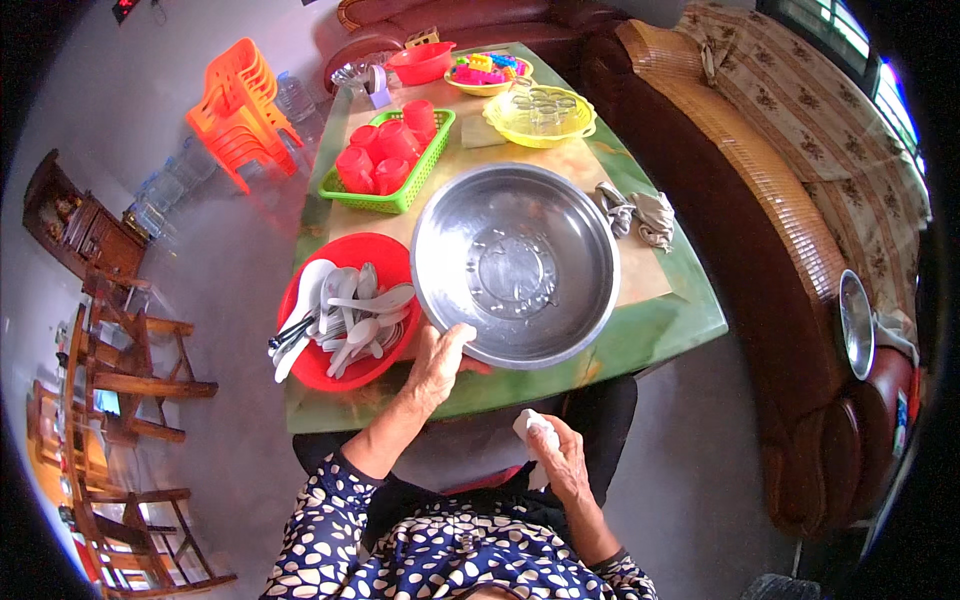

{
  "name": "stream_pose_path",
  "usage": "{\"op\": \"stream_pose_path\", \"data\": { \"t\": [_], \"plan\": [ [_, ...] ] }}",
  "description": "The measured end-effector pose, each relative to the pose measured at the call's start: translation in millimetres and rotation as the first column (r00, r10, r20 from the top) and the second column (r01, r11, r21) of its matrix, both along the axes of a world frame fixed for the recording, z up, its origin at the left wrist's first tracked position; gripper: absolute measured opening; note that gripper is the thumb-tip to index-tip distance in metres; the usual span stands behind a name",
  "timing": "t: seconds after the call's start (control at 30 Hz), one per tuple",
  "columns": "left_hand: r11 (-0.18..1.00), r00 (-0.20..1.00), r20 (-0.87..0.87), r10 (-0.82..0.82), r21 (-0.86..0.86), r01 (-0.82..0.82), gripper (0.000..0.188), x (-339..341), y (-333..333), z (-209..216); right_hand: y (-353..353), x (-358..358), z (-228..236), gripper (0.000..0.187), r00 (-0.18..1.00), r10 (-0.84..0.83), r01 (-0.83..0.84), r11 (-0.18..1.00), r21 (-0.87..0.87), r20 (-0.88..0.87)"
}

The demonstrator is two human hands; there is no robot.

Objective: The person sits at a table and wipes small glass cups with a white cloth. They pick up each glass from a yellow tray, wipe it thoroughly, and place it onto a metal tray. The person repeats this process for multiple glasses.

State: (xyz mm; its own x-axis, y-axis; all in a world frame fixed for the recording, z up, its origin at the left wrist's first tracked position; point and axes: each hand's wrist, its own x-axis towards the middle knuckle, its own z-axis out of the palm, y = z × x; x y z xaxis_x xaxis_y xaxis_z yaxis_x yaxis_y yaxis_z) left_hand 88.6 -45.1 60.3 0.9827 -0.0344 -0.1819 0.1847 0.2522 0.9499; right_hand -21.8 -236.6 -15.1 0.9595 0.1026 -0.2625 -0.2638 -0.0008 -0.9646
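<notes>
A wide stainless steel basin [515,335] stands near the table's front edge, with some wet-looking shine and drops at its bottom. My left hand [436,368] grips its near left rim, thumb on top; the fingers underneath are mostly hidden. My right hand [563,458] is closed around a crumpled white cloth [530,422], in front of the table edge and above my lap. Left of the basin, by my left hand, sits a red bowl [396,262] full of white spoons [345,312] and some metal ones.
Behind stand a green basket [398,202] of red cups [385,155], a yellow basket [590,127] of glasses and a bowl of colourful blocks [487,68]. Grey cloths [640,215] lie right of the basin. A brown sofa [700,220] runs along the right; orange chairs [240,110] are stacked left.
</notes>
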Motion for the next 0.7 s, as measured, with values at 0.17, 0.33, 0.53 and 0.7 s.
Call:
{"op": "stream_pose_path", "data": {
  "t": [0.17,0.33,0.53,0.7],
  "plan": [
    [0.993,0.981,0.159,0.114,-0.003,-0.115,0.030,-11,17,17,7,2,5,0.042,0.999,0.029,-0.029,1.000,-0.011,0.026],
    [0.987,0.973,0.176,0.152,0.019,-0.158,0.026,-25,46,23,8,4,6,0.040,0.998,0.021,-0.021,1.000,0.004,0.056],
    [0.952,0.944,0.127,0.305,-0.020,-0.305,0.022,-46,77,42,12,18,15,0.031,0.943,-0.066,0.133,0.973,-0.187,0.326],
    [0.903,0.894,0.159,0.419,0.027,-0.428,0.026,-60,92,57,48,48,35,0.037,0.636,0.300,0.344,0.715,-0.609,0.711]
  ]
}}
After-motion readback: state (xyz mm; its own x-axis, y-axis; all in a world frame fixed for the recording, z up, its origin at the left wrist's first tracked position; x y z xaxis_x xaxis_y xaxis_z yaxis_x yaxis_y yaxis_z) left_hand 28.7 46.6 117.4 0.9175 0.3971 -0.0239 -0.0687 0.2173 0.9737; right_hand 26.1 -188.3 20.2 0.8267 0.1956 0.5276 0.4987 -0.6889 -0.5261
